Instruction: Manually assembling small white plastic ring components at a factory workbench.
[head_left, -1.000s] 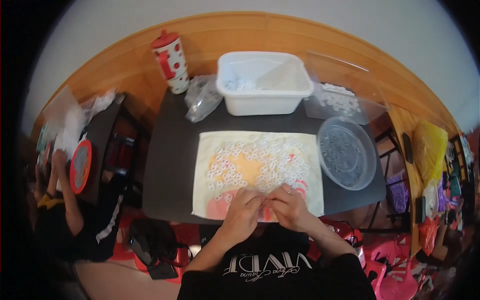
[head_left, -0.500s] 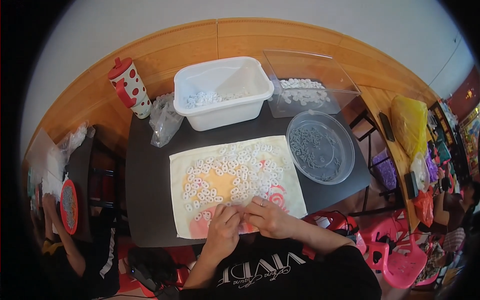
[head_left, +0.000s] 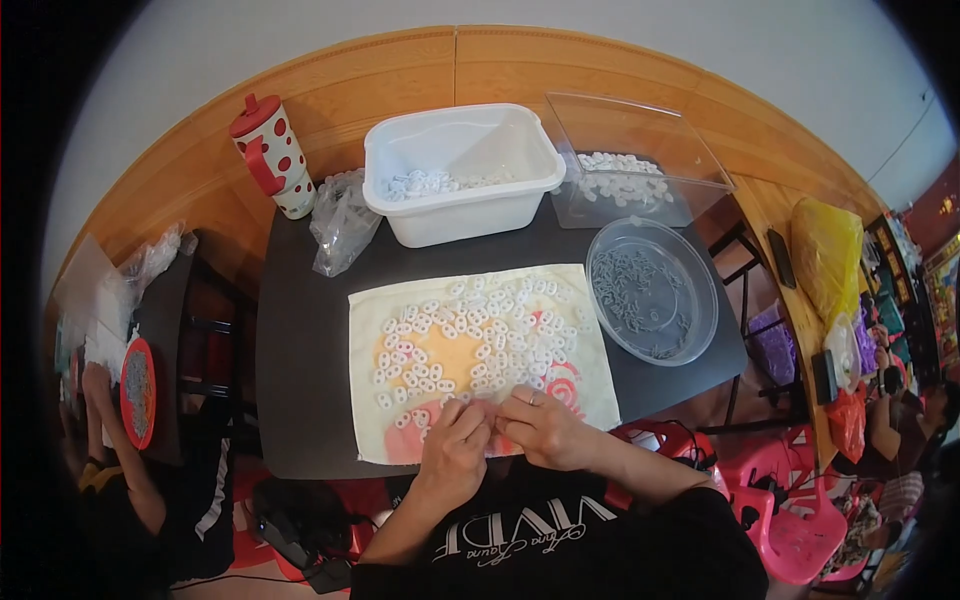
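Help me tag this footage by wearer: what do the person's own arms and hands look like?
The left hand and right hand are ungloved, with a ring on the right. Bare forearms emerge from short sleeves of a black T-shirt with white lettering.

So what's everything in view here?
Table: one, black, centre
Towel: one, cream, printed, on table
Tub: one, white, table's back
Box: one, clear, right of tub
Pieces: many, white, on towel, in tub and box
Round tray: one, clear, right of towel
Parts: many, grey, in tray
Plastic bag: one, clear, left of tub
Tumbler: one, cream with red dots, back left
Basin: one, red, far left
Sack: one, yellow, far right
Chairs: several, pink, lower right
Other people: at least two, dark clothes, sides
Left hand: one, bare, over towel's near edge
Right hand: one, bare, beside it
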